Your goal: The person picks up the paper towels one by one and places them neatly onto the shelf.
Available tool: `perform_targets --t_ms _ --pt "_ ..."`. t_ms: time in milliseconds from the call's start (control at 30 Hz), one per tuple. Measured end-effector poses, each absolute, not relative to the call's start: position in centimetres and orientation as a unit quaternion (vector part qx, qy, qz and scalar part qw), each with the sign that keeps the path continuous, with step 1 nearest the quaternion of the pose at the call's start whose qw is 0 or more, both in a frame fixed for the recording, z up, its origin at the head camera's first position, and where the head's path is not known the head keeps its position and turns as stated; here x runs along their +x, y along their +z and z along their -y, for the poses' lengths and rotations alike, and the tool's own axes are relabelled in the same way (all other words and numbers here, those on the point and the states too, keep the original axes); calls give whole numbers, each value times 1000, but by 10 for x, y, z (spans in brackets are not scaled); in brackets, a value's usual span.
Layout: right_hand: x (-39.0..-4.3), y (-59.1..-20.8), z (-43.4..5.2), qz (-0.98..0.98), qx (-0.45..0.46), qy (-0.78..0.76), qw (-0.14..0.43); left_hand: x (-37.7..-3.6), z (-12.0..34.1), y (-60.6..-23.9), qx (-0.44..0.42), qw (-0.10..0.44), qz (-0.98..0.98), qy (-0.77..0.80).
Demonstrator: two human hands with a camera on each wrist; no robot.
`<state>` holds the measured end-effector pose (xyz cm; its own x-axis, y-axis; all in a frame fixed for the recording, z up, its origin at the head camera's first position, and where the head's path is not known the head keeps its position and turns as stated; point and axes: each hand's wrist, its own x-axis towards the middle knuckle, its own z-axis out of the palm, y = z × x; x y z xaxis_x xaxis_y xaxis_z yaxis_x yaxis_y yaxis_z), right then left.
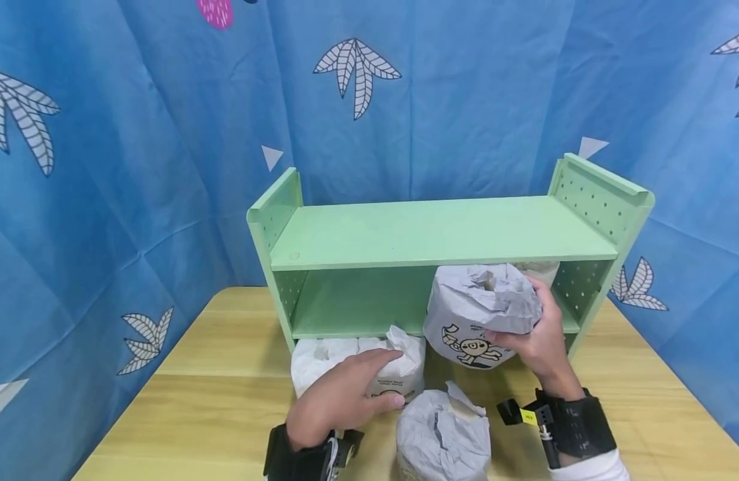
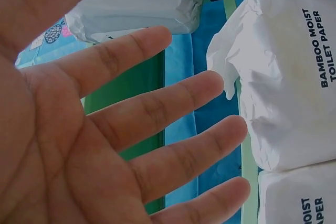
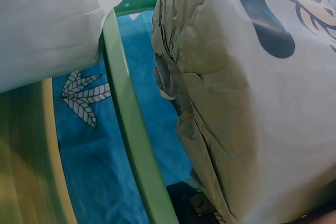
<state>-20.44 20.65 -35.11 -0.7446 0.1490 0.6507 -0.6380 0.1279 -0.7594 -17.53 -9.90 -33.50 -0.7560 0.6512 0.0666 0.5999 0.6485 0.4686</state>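
Note:
My right hand (image 1: 526, 334) grips a grey paper-wrapped toilet roll (image 1: 480, 314) with a cartoon print, holding it at the front of the green shelf's (image 1: 435, 234) lower level. That roll fills the right wrist view (image 3: 252, 103). My left hand (image 1: 387, 377) reaches over white wrapped rolls (image 1: 351, 367) lying on the table in front of the shelf. In the left wrist view its fingers (image 2: 173, 98) are straight and spread, just short of the roll printed "BAMBOO MOIST TOILET PAPER" (image 2: 289, 77).
A third grey roll (image 1: 444, 434) stands on the wooden table (image 1: 213, 387) near the front edge, between my wrists. Another roll (image 1: 540, 270) sits deep in the lower level at the right. Blue leaf-print cloth (image 1: 135, 167) surrounds the table.

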Motion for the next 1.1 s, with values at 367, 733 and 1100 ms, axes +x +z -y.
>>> perform_targets --t_ms 367,733,1100 --pt "-209 -349 -201 692 173 623 321 -175 99 -336 339 47 -910 234" --pt "-209 -349 -196 697 172 614 327 -173 101 -335 332 51 -914 226" --pt "-212 -348 -193 724 155 590 323 -175 104 -335 328 42 -916 228"
